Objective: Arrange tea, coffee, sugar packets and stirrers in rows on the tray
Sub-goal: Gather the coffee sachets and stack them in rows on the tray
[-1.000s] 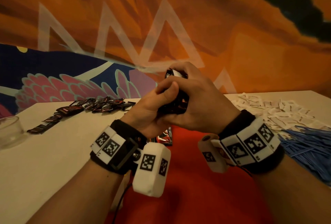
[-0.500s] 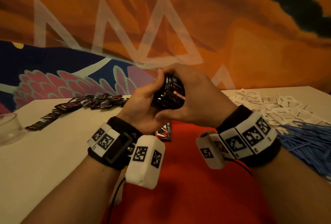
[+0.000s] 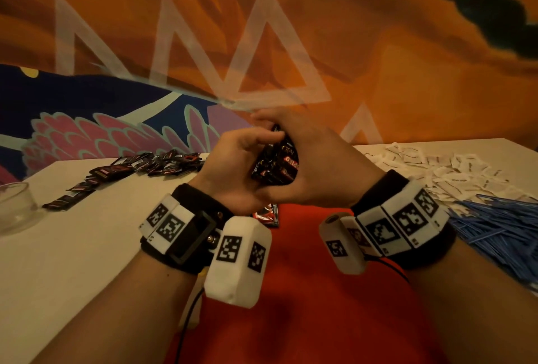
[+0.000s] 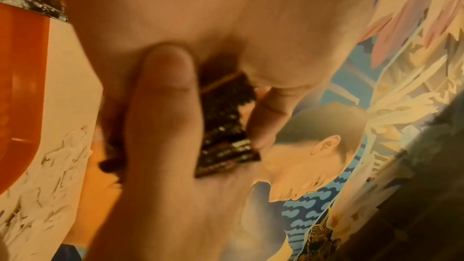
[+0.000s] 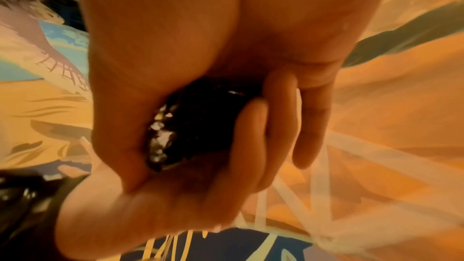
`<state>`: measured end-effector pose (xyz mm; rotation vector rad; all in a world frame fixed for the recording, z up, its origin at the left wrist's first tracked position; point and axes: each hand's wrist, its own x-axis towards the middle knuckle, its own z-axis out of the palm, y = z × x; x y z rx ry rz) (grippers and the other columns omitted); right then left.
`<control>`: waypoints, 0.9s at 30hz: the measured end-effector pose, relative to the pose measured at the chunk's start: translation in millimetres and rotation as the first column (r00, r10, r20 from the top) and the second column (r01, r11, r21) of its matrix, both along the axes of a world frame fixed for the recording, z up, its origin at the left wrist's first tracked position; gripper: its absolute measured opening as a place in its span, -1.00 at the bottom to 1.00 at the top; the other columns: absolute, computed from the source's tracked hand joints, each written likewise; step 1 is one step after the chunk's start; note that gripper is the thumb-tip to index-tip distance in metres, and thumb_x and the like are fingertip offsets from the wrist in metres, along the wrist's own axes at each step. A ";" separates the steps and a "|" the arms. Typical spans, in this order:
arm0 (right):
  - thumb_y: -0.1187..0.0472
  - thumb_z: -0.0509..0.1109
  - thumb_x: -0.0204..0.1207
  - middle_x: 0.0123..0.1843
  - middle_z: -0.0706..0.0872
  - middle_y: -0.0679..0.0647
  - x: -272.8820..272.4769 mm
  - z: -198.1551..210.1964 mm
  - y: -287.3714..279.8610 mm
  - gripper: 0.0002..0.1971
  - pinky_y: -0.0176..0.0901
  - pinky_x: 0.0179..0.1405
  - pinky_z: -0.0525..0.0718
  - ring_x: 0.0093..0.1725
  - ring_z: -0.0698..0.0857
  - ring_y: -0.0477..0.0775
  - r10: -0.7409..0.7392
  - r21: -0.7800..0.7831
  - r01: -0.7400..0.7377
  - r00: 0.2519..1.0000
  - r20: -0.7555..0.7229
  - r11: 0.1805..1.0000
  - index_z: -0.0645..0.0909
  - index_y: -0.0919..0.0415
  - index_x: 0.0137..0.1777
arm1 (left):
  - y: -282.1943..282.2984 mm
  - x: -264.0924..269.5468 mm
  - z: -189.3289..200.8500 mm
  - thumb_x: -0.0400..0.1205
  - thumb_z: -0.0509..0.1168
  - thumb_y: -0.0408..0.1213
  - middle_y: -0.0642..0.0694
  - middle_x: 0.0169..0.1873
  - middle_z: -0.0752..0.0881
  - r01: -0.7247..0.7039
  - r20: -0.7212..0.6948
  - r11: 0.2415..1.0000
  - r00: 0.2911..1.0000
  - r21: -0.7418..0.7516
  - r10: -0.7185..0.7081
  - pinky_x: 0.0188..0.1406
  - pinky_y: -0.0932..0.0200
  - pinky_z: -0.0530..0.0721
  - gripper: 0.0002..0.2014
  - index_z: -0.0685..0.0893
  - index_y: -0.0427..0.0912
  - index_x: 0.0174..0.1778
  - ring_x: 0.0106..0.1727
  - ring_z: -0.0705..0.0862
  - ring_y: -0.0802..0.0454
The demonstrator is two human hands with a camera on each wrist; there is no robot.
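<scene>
Above the red tray [image 3: 305, 320], both hands are wrapped around a bundle of black coffee sachets [image 3: 276, 164]. The left hand [image 3: 233, 168] cups it from one side, the right hand [image 3: 317, 165] from the other, probably squaring the edges so they go down as a neat row. One sachet [image 3: 266, 215] already lies on the tray. More sachets [image 3: 139, 168], white sugar packets [image 3: 454, 168] and blue stirrers [image 3: 500, 229] wait on the tabletop [image 3: 87, 247].

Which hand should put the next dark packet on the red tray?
Probably the left hand: its thumb lies free atop the bundle of dark foil packets, ready to peel one. The right hand cradles the bundle.
</scene>
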<state>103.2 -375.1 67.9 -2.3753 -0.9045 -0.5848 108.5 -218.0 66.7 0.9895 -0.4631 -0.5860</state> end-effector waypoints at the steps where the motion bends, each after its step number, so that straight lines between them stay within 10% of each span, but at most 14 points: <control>1: -0.19 0.63 0.17 0.39 0.55 -0.13 1.1 -2.2 0.9 0.00 0.04 0.29 0.62 0.34 0.55 -0.11 -0.006 -0.001 0.006 1.000 -0.010 1.000 0.25 -0.08 0.62 | 0.3 1.1 0.9 0.56 0.18 -0.25 -0.13 0.00 0.62 -0.002 -0.004 1.000 1.000 0.023 0.002 0.00 0.05 0.59 -0.58 0.47 -0.12 0.36 0.01 0.64 -0.08; 8: -0.04 0.73 0.17 0.59 0.38 0.01 0.0 -0.7 -2.1 0.25 -0.16 0.46 0.48 0.52 0.43 -0.02 0.018 0.010 -0.017 0.993 -0.121 1.000 -0.05 -0.10 0.72 | -6.5 3.2 0.7 0.40 0.29 -0.40 -0.11 -0.24 0.64 -0.070 -0.010 0.990 0.997 0.120 0.072 -0.12 0.08 0.58 -0.84 0.64 -0.20 -0.12 -0.22 0.66 -0.03; 14: -0.32 0.65 0.13 0.68 0.17 0.00 -4.3 6.1 -5.2 0.25 0.01 0.63 0.28 0.65 0.18 -0.05 0.011 0.040 -0.009 0.999 -0.049 0.999 0.03 0.00 0.73 | -4.2 3.9 4.2 0.44 0.18 -0.51 -0.19 -0.24 0.72 -0.125 0.060 0.986 0.991 0.111 0.119 -0.34 0.10 0.75 -0.72 0.60 -0.27 0.04 -0.27 0.76 -0.06; 18: -0.36 0.51 0.25 0.52 0.44 -0.04 -4.4 15.7 -7.4 -0.01 -0.10 0.19 0.65 0.30 0.58 -0.08 -0.140 0.373 0.204 0.972 -0.191 0.905 0.24 -0.04 0.64 | 7.0 10.1 6.4 0.56 0.22 -0.47 -0.25 -0.03 0.76 -0.239 0.152 0.969 0.962 0.065 0.227 -0.11 0.02 0.81 -0.58 0.55 -0.32 0.38 -0.08 0.81 -0.12; 23: 0.33 0.54 0.49 -0.27 0.69 0.06 7.2 9.2 -11.6 -0.83 -0.46 -0.53 0.47 -0.49 0.59 -0.27 0.119 0.667 0.187 0.915 -0.385 0.721 0.68 0.15 0.02 | 11.8 18.6 2.3 0.57 0.34 -0.51 -0.26 0.18 0.77 -0.334 0.227 0.937 0.925 0.105 0.304 -0.03 -0.04 0.77 -0.54 0.59 -0.18 0.41 0.14 0.76 -0.22; 27: 0.48 0.45 0.52 -0.28 0.70 0.08 7.5 9.0 -13.9 -0.78 -0.27 -0.57 0.55 -0.54 0.63 -0.12 0.171 0.784 0.139 0.939 -0.299 0.605 0.67 0.14 0.01 | 12.5 23.4 1.8 0.61 0.36 -0.27 -0.15 -0.11 0.70 -0.415 0.082 0.908 0.908 0.053 0.410 -0.25 0.12 0.71 -0.69 0.58 -0.19 0.28 -0.20 0.69 0.00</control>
